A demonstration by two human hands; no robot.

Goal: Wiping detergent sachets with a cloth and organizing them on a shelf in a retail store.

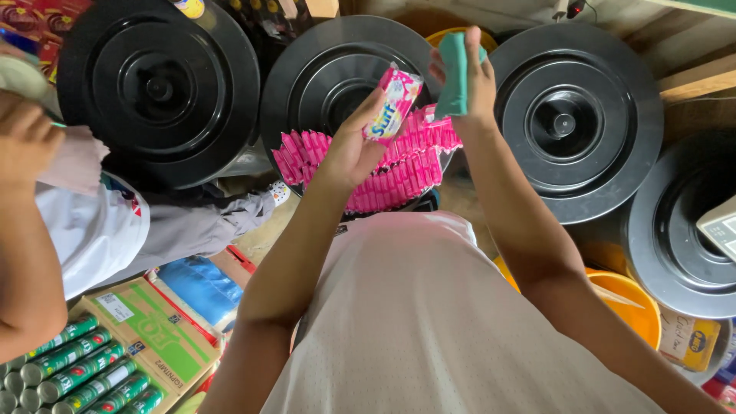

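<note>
While the left hand (354,146) pinches a pink sachet (393,102) lifted clear of the strip (399,165), the right hand (468,80) clasps a green block (454,73).

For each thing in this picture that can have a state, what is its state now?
left hand: grip shut on pink sachet, held up
right hand: grip shut on green bar, upright
pink sachet strips: heaped on middle black lid
black bins: lids on
green cans: lying in rows
cardboard box: shut, flat
</note>
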